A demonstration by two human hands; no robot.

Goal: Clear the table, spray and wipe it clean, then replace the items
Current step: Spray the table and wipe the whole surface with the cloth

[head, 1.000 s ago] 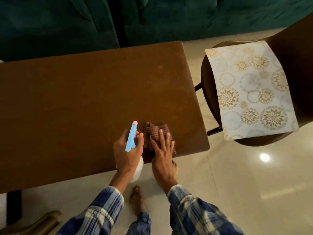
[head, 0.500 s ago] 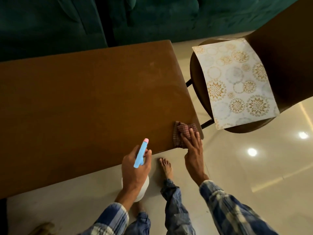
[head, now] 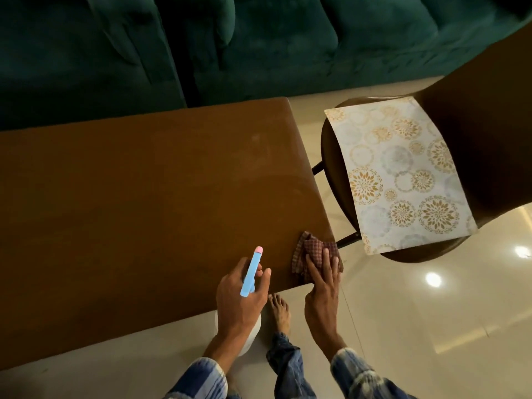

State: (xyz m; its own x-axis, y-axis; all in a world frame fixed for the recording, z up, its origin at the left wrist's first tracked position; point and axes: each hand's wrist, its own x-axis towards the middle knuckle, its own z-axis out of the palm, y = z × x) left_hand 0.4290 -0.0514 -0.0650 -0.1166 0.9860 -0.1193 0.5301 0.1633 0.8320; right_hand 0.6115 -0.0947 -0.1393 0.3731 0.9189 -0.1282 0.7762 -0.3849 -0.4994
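The brown bench (head: 129, 197) lies bare in front of me, and the patterned mat (head: 400, 174) waits on the chair (head: 489, 139) beside it. A second ago my checked cloth (head: 311, 251) was further in along the near edge; now it sits at the near right corner, so I judge the wiping nearly done. My right hand (head: 322, 286) presses it flat, fingers spread. My left hand (head: 241, 300) is clenched around the spray bottle (head: 252, 272), off the near edge.
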